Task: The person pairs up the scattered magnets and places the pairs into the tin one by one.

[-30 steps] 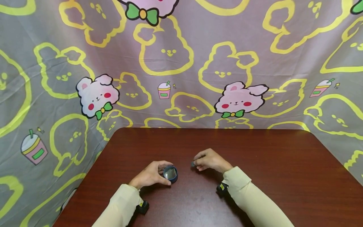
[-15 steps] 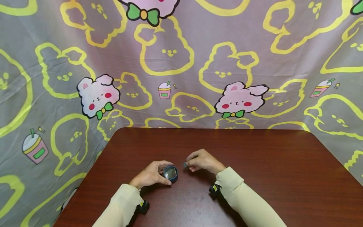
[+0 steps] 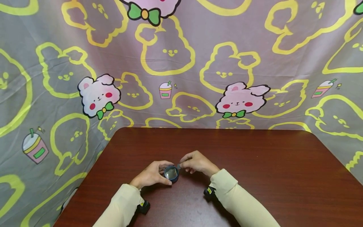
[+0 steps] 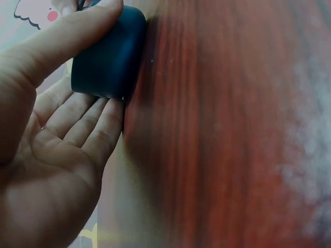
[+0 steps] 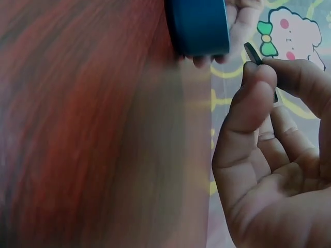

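A small round dark-blue container (image 3: 175, 180) stands on the table, its mouth facing up and something shiny and pale inside. My left hand (image 3: 151, 174) holds it from the left, thumb on the near side and fingers on the far side. The left wrist view shows the smooth container wall (image 4: 111, 57) between thumb and fingers. Just to the container's right, my right hand (image 3: 197, 163) pinches a thin dark disc (image 3: 179, 166) between thumb and index finger. In the right wrist view the disc (image 5: 252, 52) is seen nearly edge-on, apart from the container (image 5: 199, 28).
The brown wooden table (image 3: 241, 151) reaches back to a patterned cloth (image 3: 181, 63) that hangs behind and at both sides. A small black device sits at each wrist, below the left cuff (image 3: 144, 207) and the right cuff (image 3: 209, 193).
My right hand has moved left with the disc, from a gap away to right beside the container's rim. The left hand and container have stayed in place.
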### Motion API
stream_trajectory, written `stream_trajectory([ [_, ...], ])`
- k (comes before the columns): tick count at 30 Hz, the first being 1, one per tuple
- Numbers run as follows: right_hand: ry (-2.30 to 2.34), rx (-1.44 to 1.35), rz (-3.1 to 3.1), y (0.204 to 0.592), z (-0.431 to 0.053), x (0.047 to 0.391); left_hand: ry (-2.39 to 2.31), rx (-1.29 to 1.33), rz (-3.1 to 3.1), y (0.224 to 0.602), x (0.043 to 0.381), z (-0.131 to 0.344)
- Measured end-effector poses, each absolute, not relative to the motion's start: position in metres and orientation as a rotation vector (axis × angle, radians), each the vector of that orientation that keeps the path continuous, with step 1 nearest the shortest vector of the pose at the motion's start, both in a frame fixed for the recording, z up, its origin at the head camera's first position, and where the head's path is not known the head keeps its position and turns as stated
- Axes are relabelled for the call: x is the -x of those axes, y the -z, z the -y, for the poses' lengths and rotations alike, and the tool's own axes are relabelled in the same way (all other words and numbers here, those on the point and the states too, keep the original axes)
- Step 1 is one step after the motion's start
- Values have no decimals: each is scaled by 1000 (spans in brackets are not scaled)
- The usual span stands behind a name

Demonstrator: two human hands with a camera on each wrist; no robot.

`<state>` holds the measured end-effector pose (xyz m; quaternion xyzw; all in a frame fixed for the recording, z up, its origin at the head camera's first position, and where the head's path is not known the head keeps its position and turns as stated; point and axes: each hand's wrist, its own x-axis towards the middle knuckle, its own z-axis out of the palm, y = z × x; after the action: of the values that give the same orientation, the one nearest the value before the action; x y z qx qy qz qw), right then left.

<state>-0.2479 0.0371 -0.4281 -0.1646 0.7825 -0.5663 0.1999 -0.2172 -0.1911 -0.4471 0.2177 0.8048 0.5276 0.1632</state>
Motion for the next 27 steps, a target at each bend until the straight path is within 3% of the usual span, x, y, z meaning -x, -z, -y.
stream_trajectory([
  [27,1512,555,-2256,431,-9,238,-1500,-572,-2279,444,216,192],
])
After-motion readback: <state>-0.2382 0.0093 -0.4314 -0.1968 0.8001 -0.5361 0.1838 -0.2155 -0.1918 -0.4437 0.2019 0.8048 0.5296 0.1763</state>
